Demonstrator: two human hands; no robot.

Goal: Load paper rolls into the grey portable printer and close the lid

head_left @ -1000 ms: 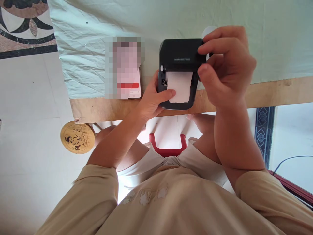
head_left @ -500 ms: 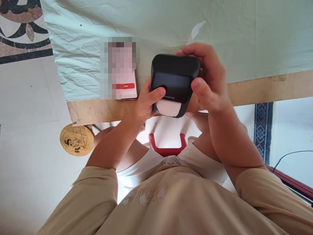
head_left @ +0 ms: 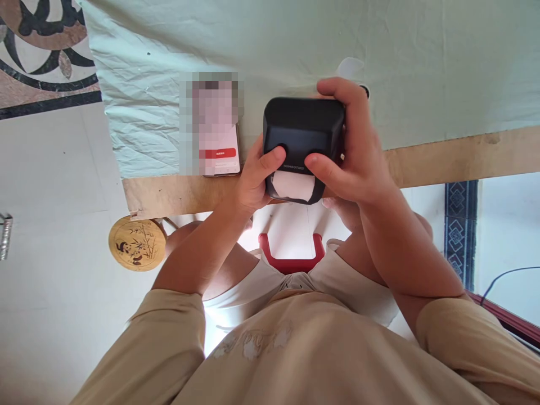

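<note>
A: Which container is there, and what's in it?
B: The black device (head_left: 304, 135), a rounded box with its cover (head_left: 298, 140) over the top. White paper (head_left: 293, 185) shows in the opening at the near end, below the cover's lettering.
A: Where is it?
B: Between both hands, over the near edge of the worktop (head_left: 405, 45). I can't tell whether its underside touches.
A: And each grip?
B: The left hand (head_left: 255, 175) is closed around the left side, thumb on the cover. The right hand (head_left: 356, 149) is wrapped about the right side, its thumb also on the cover.
A: The surface?
B: Pale green cloth (head_left: 147, 101), wrinkled at left, with a bare wooden strip (head_left: 181, 196) in front. A phone (head_left: 221, 152), partly blurred, lies left of the device.
A: And the room?
B: Pale floor (head_left: 50, 242), a round wooden piece (head_left: 143, 239) bearing a panda picture, a red frame (head_left: 291, 264) between the person's legs, and a thin dark cable (head_left: 506, 273) at right.
</note>
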